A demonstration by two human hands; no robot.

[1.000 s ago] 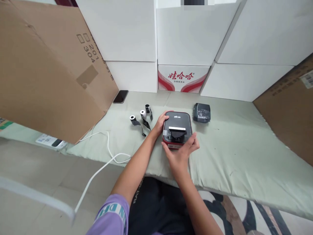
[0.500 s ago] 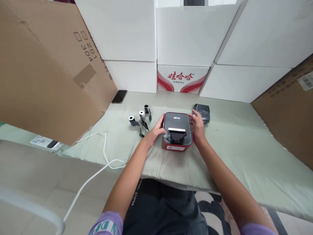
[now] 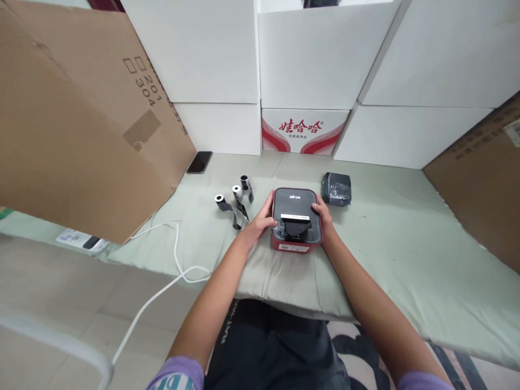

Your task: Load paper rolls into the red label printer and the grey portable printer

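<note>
Two hands hug the red and black box mid-picture: left hand at its left side, right hand at its right, equally near. Thumbs touch its top edges, spread from the fingers.

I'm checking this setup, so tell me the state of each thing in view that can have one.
Red-and-black boxy device: held at its sides by left hand and right hand.
Three small black-and-white rolls: partly unwound.
Flat black smartphone: screen dark.
Dark, shiny-faced block: resting, untouched.
Thin white cable: loosely looped, plug unseen.
White cardboard boxes: stacked.
</note>
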